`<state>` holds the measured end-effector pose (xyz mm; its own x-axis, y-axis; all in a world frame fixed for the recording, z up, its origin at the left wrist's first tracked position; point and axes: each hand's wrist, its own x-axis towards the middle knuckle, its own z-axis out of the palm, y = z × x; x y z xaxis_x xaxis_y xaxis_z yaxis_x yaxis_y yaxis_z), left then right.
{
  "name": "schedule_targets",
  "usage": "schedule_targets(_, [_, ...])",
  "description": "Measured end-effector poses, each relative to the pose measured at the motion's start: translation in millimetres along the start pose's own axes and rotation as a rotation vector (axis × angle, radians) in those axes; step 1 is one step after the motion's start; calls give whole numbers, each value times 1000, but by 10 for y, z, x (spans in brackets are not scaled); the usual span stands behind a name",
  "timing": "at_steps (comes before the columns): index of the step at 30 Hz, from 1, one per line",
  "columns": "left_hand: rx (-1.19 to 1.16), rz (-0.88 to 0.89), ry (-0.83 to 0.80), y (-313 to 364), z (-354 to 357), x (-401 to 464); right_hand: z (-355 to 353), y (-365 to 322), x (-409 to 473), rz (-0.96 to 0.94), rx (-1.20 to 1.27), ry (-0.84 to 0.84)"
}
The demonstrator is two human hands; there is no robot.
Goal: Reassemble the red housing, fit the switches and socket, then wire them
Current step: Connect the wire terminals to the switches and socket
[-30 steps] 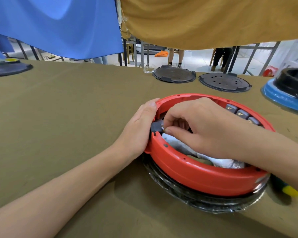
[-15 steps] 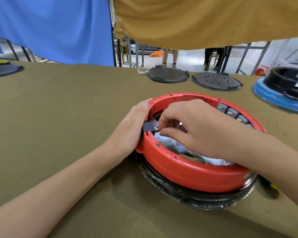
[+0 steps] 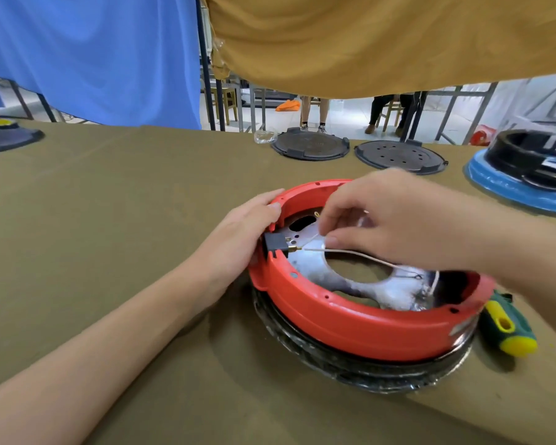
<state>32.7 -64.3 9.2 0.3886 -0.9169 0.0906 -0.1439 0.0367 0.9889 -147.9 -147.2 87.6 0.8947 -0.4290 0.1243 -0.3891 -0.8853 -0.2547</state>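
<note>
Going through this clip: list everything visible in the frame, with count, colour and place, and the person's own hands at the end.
red housing: 1, red ring, centre-right on the table, on a dark round base
socket: 1, black, set in the housing's left wall
wire: 1, pale, runs from the socket's brass terminal across the inside
metal plate: 1, silver, inside the housing
screwdriver: 1, green and yellow, right of the housing
round covers: 2, dark grey, far edge of table
blue-rimmed unit: 1, blue and black, far right
table: 1, olive cloth
left hand: rests against the housing's outer left wall by the socket
right hand: over the housing, pinches the wire
</note>
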Motion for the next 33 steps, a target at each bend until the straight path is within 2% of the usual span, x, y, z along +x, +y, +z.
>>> schedule_targets(4, [-13,-20,-23,-2,-78,46,-286,232,-80,71,-12,-98])
schedule_targets(9, [-11,-15,11,25,-141,62,-186,280,-87,97,-8,-267])
schedule_targets(15, [-56,-13,-9,16,-138,62,-91,251,-80,72,3,-325])
schedule_targets(20, [-52,-16,-8,16,-146,63,-291,334,-120,103,272,-232])
schedule_targets(25, [-54,-13,-35,19,-159,66,-249,374,-135,116,355,-402])
schedule_targets(27, [-50,-7,-51,26,-163,70,-230,367,-107,99,276,-345])
schedule_targets(30, [-51,-1,-56,30,-154,63,-154,320,-40,15,133,34])
schedule_targets(31, [-49,3,-59,24,-150,58,-106,269,-20,-25,131,109])
schedule_targets(33, [-47,8,-67,16,-133,41,14,168,12,-94,122,89])
